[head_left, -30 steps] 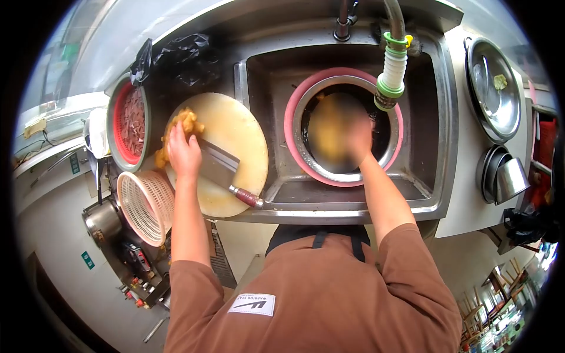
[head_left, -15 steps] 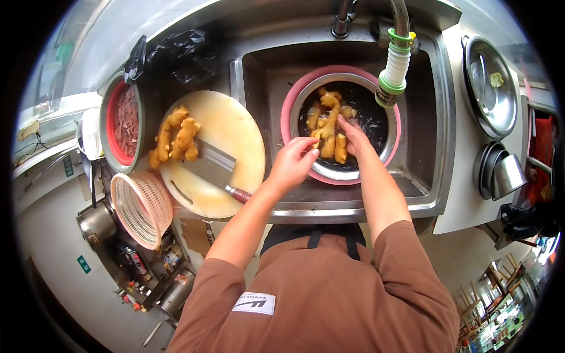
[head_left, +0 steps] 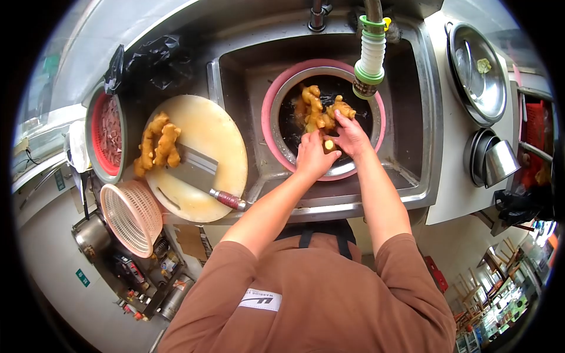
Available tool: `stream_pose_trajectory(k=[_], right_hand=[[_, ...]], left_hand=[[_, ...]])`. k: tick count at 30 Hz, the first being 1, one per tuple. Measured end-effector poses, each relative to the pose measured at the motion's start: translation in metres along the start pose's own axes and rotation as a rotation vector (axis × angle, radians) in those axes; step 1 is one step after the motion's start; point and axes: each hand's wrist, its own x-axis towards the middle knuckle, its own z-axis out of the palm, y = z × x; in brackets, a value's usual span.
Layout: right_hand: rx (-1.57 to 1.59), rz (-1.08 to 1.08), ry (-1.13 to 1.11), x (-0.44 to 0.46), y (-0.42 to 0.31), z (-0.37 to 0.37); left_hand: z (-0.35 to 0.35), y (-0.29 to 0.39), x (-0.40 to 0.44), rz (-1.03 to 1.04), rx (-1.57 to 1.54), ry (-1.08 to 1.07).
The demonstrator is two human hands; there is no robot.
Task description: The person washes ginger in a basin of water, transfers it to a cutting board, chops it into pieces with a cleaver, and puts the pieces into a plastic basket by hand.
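Note:
Over a steel basin (head_left: 282, 147) of dark water, both my hands are on a large knobby piece of ginger (head_left: 315, 106). My left hand (head_left: 315, 156) curls round its near end, where a pale yellow cut face shows beside the thumb. On the right side, my right hand (head_left: 353, 138) grips the ginger with thumb and fingers around a knob; part of its fingers is hidden. The ginger is wet and partly in the water. A pink basin (head_left: 268, 126) surrounds the steel one, inside the sink (head_left: 406, 129).
Left of the sink, a round cutting board (head_left: 226, 129) bears a cleaver (head_left: 194, 170) and more ginger (head_left: 159, 144). A red basin of sliced meat-like pieces (head_left: 110, 132) and a pink basket (head_left: 132, 217) stand farther left. The faucet hose (head_left: 372, 56) hangs above the basin. Steel bowls (head_left: 482, 76) lie right.
My left hand has come down onto the ginger's near end, and the ginger has been lifted and turned between my hands. The whole view has shifted slightly.

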Motion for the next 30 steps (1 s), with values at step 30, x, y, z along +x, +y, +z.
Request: stream_pose_trajectory(k=[30], right_hand=[[-1.377,0.053,0.330,0.042,0.043,-0.026]], left_hand=[[-0.085,-0.023,0.021,-0.661,-1.315,-0.168]])
